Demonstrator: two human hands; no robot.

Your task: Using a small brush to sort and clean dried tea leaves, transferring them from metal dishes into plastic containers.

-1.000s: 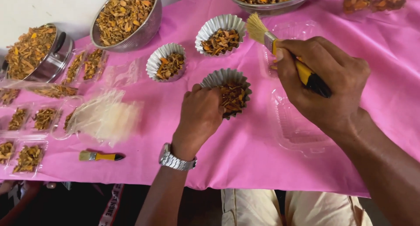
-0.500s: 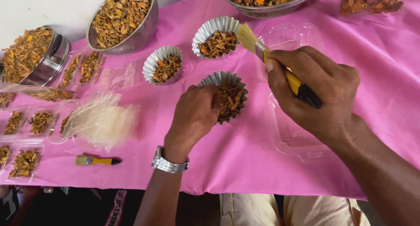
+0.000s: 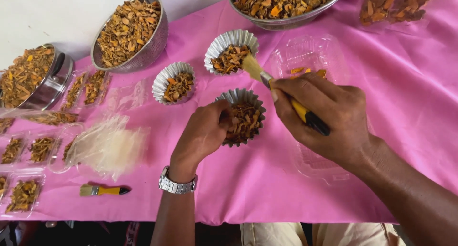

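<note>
My left hand (image 3: 202, 134) grips the near-left rim of a fluted foil cup (image 3: 244, 113) filled with dried orange-brown pieces. My right hand (image 3: 324, 117) is closed on a yellow-handled brush (image 3: 269, 83), its pale bristles pointing up-left over the rim of a second foil cup (image 3: 230, 48) of the same pieces. A third foil cup (image 3: 174, 81) stands to the left. Under my right hand lies an open clear plastic clamshell box (image 3: 310, 53) holding a few orange bits.
A pink cloth (image 3: 410, 98) covers the table. Steel bowls (image 3: 129, 31) heaped with dried pieces stand at the back and far left. Small filled clear packs (image 3: 28, 148), a stack of clear bags (image 3: 112, 143) and a spare brush (image 3: 102, 190) lie on the left.
My right hand has brought the brush down and leftward, from above the clamshell to the far cup's rim. My left hand has stayed on the near cup.
</note>
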